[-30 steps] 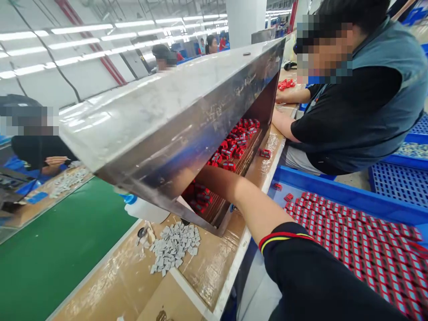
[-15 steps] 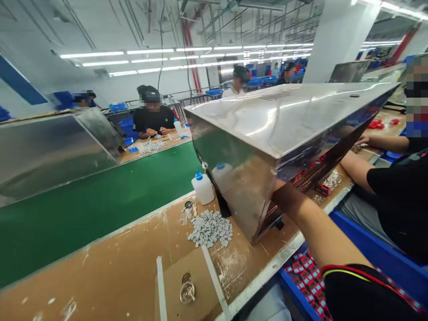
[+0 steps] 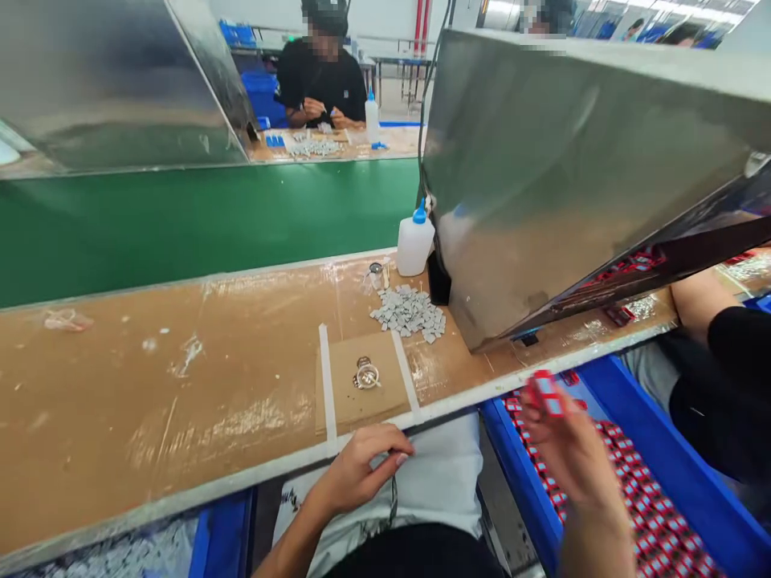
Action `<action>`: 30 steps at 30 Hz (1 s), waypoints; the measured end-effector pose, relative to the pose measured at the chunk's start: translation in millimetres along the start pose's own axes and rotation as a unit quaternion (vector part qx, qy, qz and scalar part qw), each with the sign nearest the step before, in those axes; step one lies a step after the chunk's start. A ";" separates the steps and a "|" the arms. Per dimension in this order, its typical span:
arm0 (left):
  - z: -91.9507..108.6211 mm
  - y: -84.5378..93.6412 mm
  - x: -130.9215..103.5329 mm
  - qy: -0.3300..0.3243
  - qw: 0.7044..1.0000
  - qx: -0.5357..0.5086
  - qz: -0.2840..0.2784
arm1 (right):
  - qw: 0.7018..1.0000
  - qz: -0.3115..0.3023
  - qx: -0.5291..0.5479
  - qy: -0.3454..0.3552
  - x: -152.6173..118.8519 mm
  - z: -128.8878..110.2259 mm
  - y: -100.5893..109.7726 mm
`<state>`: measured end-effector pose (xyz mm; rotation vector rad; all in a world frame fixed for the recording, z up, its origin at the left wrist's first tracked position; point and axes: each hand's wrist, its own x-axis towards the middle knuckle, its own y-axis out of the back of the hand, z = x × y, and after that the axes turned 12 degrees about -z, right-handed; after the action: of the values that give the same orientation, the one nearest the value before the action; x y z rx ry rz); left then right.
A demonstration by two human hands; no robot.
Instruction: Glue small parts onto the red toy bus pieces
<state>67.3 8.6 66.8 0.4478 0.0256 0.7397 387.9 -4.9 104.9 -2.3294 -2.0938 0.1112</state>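
My right hand [image 3: 569, 449] grips a small red plastic part [image 3: 547, 393] with pale blue-white faces. It is slightly blurred and held above a blue bin [image 3: 503, 453] at the table's front edge. Many similar red parts [image 3: 647, 490] lie in rows inside that bin. Over my lap, by the table edge, my left hand [image 3: 367, 466] has its fingers bent and its thumb tip against the index finger; nothing shows between them. In front of it, a small clear dish [image 3: 367, 376] with a thin stick sits on a taped cardboard sheet [image 3: 340, 409].
A pile of grey square pieces [image 3: 409, 311] lies beyond the cardboard, near a white bottle with a blue cap [image 3: 415, 245]. A large metal hood [image 3: 542, 177] rises at right. Behind runs a green belt [image 3: 210, 221]; a co-worker [image 3: 328, 80] sits across, another sleeve [image 3: 740, 341] at right.
My right arm has come out from under the metal hood, and its hand now shows holding a red part. My left hand has come into view. The camera has tilted downward.
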 end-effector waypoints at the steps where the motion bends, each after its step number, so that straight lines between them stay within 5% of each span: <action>1: 1.3 -1.0 0.9 -0.009 1.000 -0.014 0.002 | 0.994 -0.054 0.080 -0.057 -12.4 11.8 -24.7; 5: 4.2 -1.8 0.7 -0.020 0.997 -0.063 0.034 | 0.923 -0.204 0.257 -0.200 -31.0 38.2 -112.8; 8: 3.9 3.0 -4.5 -0.009 0.996 -0.076 0.046 | 0.897 -0.248 0.285 -0.230 -30.1 39.6 -140.4; 15: 0.0 17.7 -19.4 -0.009 0.996 -0.030 0.086 | 0.882 -0.310 0.252 -0.251 -26.2 39.2 -147.8; 22: 0.0 47.4 -24.6 -0.054 0.997 -0.045 -0.042 | 0.877 -0.416 0.142 -0.195 -13.2 39.9 -143.3; 24: 1.7 49.0 -25.2 -0.049 0.998 -0.040 -0.027 | 0.865 -0.432 0.150 -0.207 -12.4 39.0 -143.8; 30: 3.2 19.8 -29.5 -0.031 0.991 0.016 0.131 | 0.924 -0.250 0.209 -0.201 -25.7 50.2 -165.3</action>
<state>33.2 0.9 73.8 0.5106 -0.0805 0.9848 218.2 -14.8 64.8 -1.5748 -2.4491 0.9883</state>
